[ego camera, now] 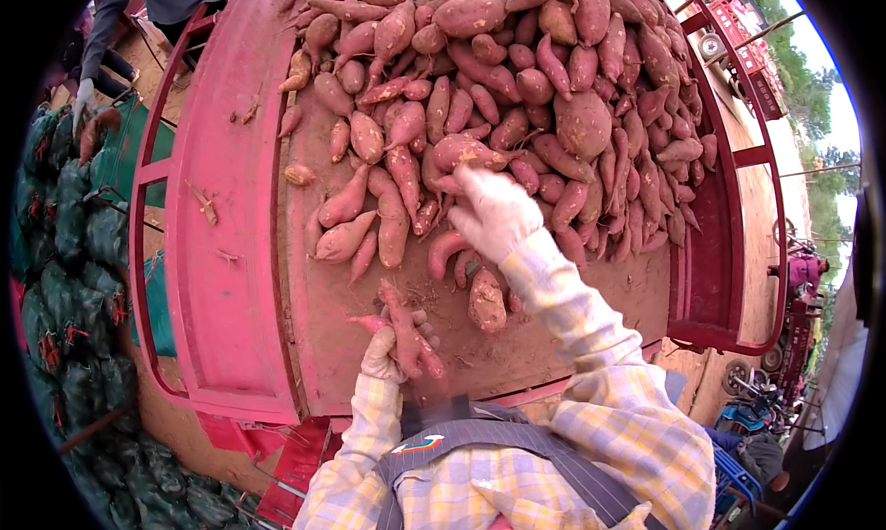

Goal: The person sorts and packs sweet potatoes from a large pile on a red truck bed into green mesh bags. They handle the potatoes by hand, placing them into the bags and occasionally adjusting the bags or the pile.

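Note:
My gloved left hand (387,353) holds forked, knobbly sweet potatoes (405,329) low over the truck bed, near my body. Its fingers wrap behind them, so I cannot tell how many pieces there are. At the near edge of a large heap of sweet potatoes (477,73), my gloved right hand (498,215) reaches in with thumb and fingers apart. A plump sweet potato (467,152) lies just beyond its fingertips. Below that hand rest a curved sweet potato (443,253) and a pale-scarred one (487,301). Several others (346,238) lie loose to the left.
A red side panel (232,253) and tubular rail (138,253) flank the bed on the left; another rail (772,184) is on the right. Filled green mesh sacks (76,308) stand at left. There, another person's gloved hand (84,104) is above the sacks. Parked vehicles (754,66) appear at right.

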Demonstrator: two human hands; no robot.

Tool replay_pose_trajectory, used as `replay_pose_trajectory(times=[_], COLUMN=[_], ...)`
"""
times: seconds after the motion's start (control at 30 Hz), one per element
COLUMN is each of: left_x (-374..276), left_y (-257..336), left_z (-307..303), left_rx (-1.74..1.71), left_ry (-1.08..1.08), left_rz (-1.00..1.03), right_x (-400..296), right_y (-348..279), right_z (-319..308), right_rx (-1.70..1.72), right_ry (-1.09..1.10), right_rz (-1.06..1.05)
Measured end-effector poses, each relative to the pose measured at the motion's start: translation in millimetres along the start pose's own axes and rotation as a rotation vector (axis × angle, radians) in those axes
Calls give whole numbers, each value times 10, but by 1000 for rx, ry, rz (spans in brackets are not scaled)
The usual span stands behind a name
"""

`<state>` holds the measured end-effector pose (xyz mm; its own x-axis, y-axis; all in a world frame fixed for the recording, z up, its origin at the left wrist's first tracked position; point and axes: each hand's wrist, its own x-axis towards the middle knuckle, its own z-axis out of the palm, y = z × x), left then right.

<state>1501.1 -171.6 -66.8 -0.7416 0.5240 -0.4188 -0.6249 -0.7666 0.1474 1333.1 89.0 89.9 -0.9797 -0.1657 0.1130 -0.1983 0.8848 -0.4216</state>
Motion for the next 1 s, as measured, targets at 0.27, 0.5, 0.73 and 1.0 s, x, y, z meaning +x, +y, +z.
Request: replay_pose_trajectory(times=[0.27, 0.5, 0.73, 1.0], left_x=[-130, -24, -25, 173], left_y=[296, 376, 291, 137], left_z=[446, 269, 630, 524], left_rx=[-19, -63, -18, -24], left_ry=[-98, -151, -138, -137], left_rz=[-55, 39, -73, 49], right_x=[336, -173, 833, 470], right_y=[441, 302, 1301, 838], right_z=[266, 477, 266, -232], right_rx=[-50, 274, -444, 62], right_ry=[-207, -98, -529, -444], right_rz=[-17, -291, 107, 397])
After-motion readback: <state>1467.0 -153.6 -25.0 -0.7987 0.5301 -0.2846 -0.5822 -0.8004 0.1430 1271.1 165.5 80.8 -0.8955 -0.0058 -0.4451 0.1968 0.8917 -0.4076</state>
